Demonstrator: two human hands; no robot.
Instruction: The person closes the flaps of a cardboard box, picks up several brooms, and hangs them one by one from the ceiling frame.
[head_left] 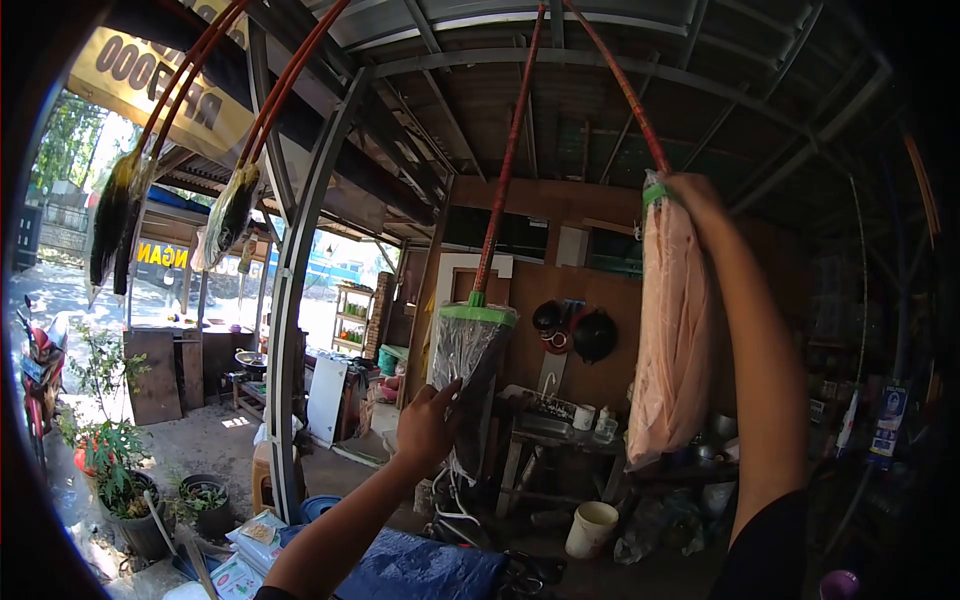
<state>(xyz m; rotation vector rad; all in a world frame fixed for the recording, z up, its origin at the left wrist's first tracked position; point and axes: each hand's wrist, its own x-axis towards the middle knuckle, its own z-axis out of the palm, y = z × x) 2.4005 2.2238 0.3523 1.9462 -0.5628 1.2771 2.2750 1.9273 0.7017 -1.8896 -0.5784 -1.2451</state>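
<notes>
My left hand [425, 425] is closed at the side of a hanging broom [468, 345] with a wide green head, its dark lower part wrapped in clear plastic. The fingers appear to pinch that wrapping. Higher up, my right hand [692, 195] is closed around the top of a mop [668, 340] with peach-coloured strands in a plastic sleeve, just beside its green collar. Part of the grip is hidden behind the hand. Red patterned poles run from both up to the roof frame; the mop's pole slants, and the broom's is nearly upright.
More wrapped dark brooms [118, 225] hang at the upper left, near a metal post [290, 300]. Below lie a blue tarp-covered bundle [410, 565] and a white bucket [592, 530]. A sink counter [545, 405] stands behind, with pans [594, 336] on the wall. Potted plants [125, 490] stand left.
</notes>
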